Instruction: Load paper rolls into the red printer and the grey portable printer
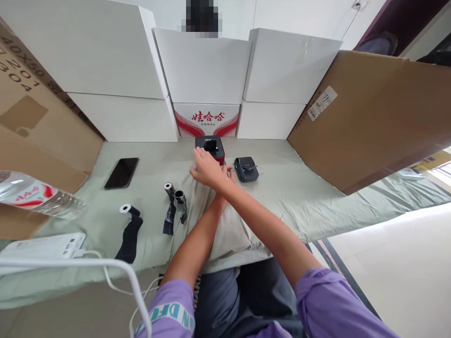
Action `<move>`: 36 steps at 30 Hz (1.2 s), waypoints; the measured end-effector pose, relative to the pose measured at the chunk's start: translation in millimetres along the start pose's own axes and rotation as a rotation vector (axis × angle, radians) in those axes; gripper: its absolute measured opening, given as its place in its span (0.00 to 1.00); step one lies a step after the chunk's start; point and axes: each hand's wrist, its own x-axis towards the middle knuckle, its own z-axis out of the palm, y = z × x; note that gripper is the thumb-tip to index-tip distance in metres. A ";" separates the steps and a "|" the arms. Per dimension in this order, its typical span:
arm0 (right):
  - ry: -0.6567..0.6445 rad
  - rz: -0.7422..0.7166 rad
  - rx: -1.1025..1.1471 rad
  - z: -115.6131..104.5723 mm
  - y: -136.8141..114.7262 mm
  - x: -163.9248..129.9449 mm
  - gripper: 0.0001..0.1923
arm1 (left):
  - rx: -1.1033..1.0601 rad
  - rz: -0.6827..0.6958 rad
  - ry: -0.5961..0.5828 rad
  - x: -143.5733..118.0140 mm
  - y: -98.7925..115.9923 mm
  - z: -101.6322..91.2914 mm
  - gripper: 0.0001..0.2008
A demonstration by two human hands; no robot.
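I see arms crossed over table, pale green cloth on it. Right hand reaches to far edge, fingers spread flat, tips touching red-and-black box at its near left corner. Left hand mostly hidden under right forearm; cannot tell its state. Dark gray device just right of box. Phone lies toward left side. Two small rolls with black strips near middle, third roll further left. Water bottle and power bank at left edge.
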 end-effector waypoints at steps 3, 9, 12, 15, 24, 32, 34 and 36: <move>-0.098 0.083 -0.071 23.5 -11.7 17.7 0.39 | -0.109 -0.161 0.121 -1.4 8.3 -1.7 0.07; -0.078 0.102 -0.346 23.6 -25.0 11.5 0.38 | -0.231 -0.218 0.085 -1.2 24.4 -9.7 0.10; -0.094 0.082 -0.418 16.4 -24.6 14.2 0.29 | -0.258 -0.221 0.042 -1.9 27.0 -12.6 0.11; -0.105 0.111 -0.439 10.3 -22.7 22.6 0.19 | -0.271 -0.224 0.013 -2.6 28.2 -14.8 0.11; -0.178 0.016 -0.562 5.5 -22.9 35.1 0.22 | -0.294 -0.237 0.017 -4.5 24.3 -13.7 0.09; -0.192 0.058 -0.544 4.7 -29.8 33.4 0.24 | -0.285 -0.284 0.022 -3.9 21.3 -14.0 0.09; -0.165 0.042 -0.515 0.0 -31.9 28.2 0.21 | -0.295 -0.288 0.014 -1.7 21.5 -14.0 0.09; -0.116 0.001 -0.464 -11.7 -29.4 26.1 0.16 | -0.306 -0.302 0.014 1.0 22.2 -14.0 0.09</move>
